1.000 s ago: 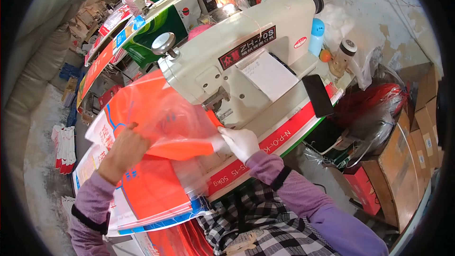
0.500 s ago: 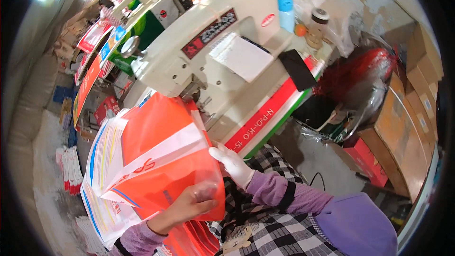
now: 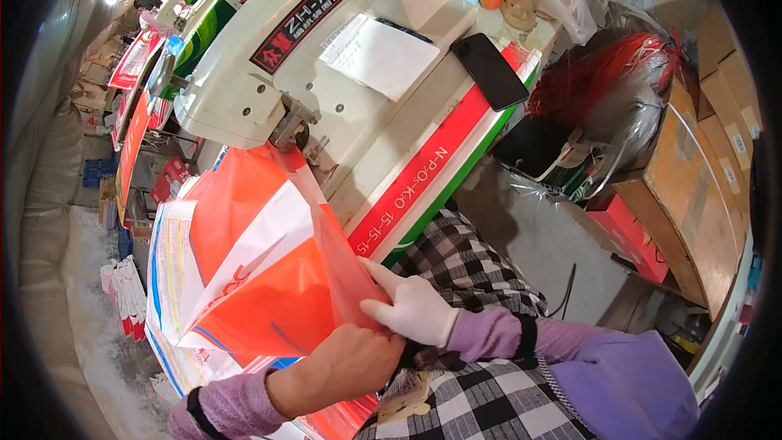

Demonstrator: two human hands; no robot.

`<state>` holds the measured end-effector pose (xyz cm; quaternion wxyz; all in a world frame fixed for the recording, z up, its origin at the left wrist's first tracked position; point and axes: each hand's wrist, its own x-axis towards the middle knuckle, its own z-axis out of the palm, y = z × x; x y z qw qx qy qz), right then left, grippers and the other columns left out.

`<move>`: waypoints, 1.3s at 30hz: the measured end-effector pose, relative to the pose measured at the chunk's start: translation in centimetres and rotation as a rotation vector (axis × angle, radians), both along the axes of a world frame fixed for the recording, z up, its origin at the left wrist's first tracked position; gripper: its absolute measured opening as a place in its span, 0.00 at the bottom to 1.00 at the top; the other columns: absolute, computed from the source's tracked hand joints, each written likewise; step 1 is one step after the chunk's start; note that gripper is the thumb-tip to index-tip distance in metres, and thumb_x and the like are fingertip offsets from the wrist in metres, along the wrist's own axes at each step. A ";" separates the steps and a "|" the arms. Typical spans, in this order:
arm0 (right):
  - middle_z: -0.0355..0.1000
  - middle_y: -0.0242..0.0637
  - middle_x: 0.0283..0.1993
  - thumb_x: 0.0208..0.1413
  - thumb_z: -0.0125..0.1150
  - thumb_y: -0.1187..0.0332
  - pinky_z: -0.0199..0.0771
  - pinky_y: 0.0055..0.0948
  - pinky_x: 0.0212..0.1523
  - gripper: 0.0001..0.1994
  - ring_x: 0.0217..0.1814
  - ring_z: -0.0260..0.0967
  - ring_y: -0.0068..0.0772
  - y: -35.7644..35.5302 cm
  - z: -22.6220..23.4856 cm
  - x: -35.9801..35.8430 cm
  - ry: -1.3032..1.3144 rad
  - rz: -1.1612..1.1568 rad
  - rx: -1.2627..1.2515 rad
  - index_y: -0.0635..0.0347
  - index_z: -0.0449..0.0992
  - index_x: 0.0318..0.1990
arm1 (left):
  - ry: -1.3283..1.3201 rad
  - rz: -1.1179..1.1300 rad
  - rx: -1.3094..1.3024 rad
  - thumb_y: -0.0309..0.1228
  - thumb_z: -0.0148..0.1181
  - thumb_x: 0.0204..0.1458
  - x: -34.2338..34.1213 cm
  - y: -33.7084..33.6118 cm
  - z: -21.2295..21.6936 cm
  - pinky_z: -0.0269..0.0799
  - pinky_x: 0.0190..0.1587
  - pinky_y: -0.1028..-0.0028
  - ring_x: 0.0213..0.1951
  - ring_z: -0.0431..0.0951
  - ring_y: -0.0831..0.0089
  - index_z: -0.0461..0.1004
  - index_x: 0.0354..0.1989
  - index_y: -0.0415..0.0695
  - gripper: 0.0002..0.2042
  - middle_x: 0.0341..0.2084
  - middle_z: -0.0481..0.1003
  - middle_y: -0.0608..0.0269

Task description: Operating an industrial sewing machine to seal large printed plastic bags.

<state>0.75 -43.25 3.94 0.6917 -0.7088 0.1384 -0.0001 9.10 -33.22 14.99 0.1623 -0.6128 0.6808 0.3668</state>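
bag pulled nearer the body | orange bag (image 3: 261, 277) left of hands | left hand (image 3: 358, 363), right hand (image 3: 411, 310) together, pinching its corner

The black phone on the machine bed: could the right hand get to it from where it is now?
Probably yes, but not freely. The phone lies uncovered on the machine bed, with nothing visibly blocking a path to it. However, the gloved right hand is pinching the orange plastic bag alongside the left hand, so it would have to let go.

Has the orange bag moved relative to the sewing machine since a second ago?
Yes. The orange bag has been drawn away from the sewing machine head toward the person's lap, and both the left hand and gloved right hand now pinch its near corner.
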 end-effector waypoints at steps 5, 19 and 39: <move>0.74 0.54 0.26 0.52 0.51 0.69 0.75 0.49 0.35 0.35 0.29 0.75 0.54 0.2 0.9 -0.8 0.146 0.117 -0.339 0.48 0.53 0.71 | 0.017 -0.261 -0.231 0.36 0.58 0.48 10.7 0.4 -3.8 0.71 0.26 0.66 0.26 0.78 0.63 0.75 0.30 0.44 0.09 0.20 0.76 0.59; 0.79 0.44 0.38 0.59 0.46 0.66 0.77 0.47 0.34 0.33 0.36 0.78 0.46 -2.0 -3.3 23.2 0.186 0.165 -1.028 0.57 0.46 0.72 | -0.250 -0.036 -0.183 0.45 0.59 0.53 0.1 -3.8 0.6 0.70 0.29 0.63 0.20 0.73 0.67 0.70 0.55 0.41 0.26 0.11 0.66 0.66; 0.77 0.46 0.29 0.56 0.53 0.64 0.76 0.44 0.33 0.38 0.32 0.77 0.47 -3.1 -3.8 19.0 0.250 0.171 -0.916 0.53 0.44 0.73 | 0.410 0.612 -0.623 0.30 0.57 0.52 14.8 3.6 6.6 0.68 0.21 0.69 0.16 0.73 0.66 0.77 0.51 0.53 0.17 0.22 0.77 0.65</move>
